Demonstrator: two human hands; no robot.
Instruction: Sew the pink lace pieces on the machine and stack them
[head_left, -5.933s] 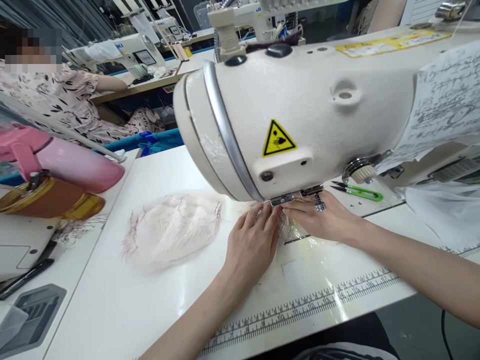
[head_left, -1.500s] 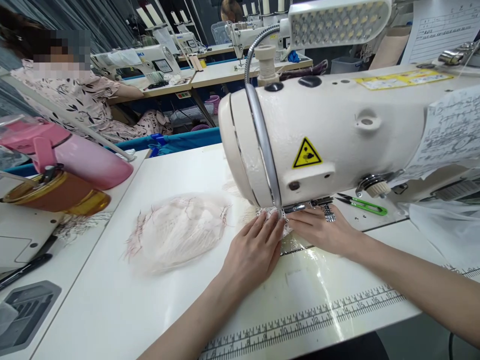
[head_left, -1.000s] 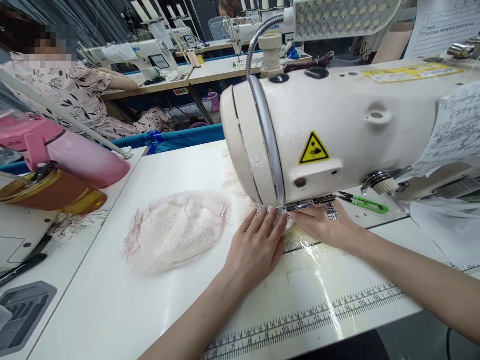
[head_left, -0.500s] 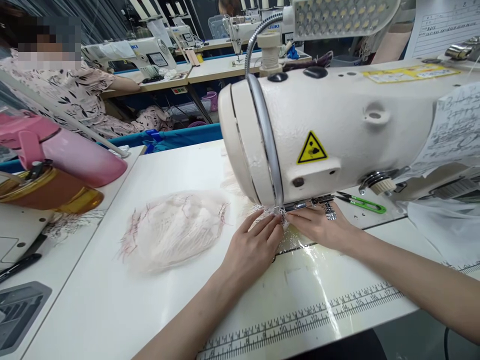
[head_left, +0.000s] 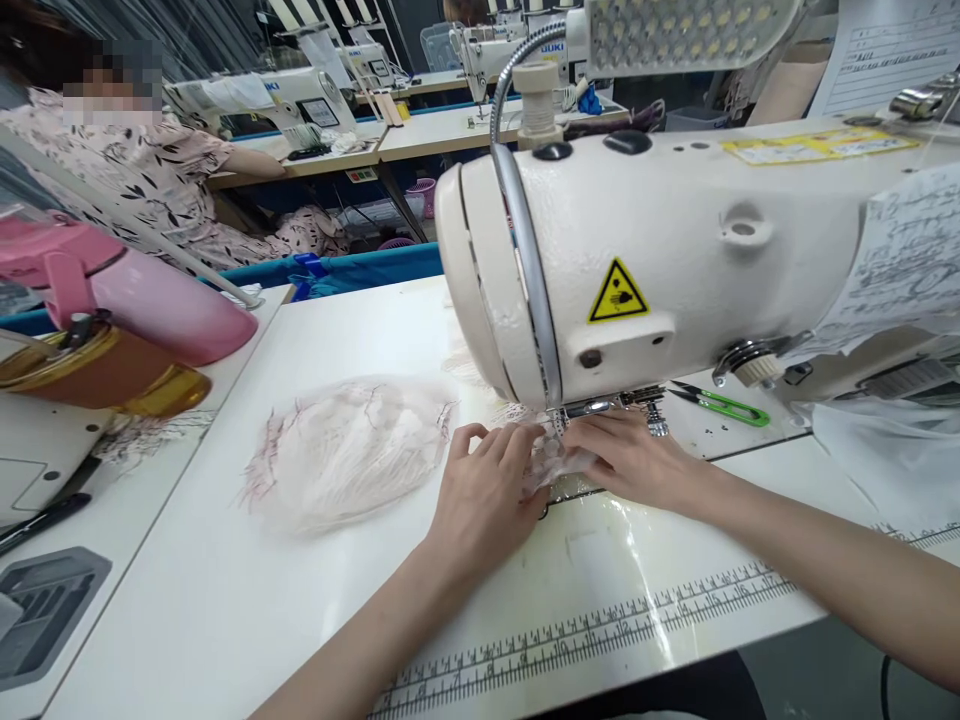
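A white sewing machine [head_left: 660, 250] stands over the table, and its presser foot and needle area [head_left: 559, 415] sit between my hands. Sheer pale lace fabric [head_left: 549, 462] lies bunched under the needle area. My left hand [head_left: 484, 490] is closed on the fabric's left side, its fingers curled. From the right, my right hand [head_left: 630, 460] pinches the same fabric close to the presser foot; its fingertips are partly hidden under the machine head. Left of my left hand lies a pile of sheer pale fabric with reddish threads [head_left: 349, 455].
Green thread snips [head_left: 724, 405] lie right of the needle. A printed ruler [head_left: 585, 640] runs along the table's front edge. A pink bottle [head_left: 165, 300] and an amber container [head_left: 112, 370] stand at left. Behind, a person in a patterned garment [head_left: 172, 190] sits near other sewing machines [head_left: 300, 95].
My left hand has shifted slightly left and curled its fingers, and my right hand has drawn in a little. The fabric between them is now lifted and bunched.
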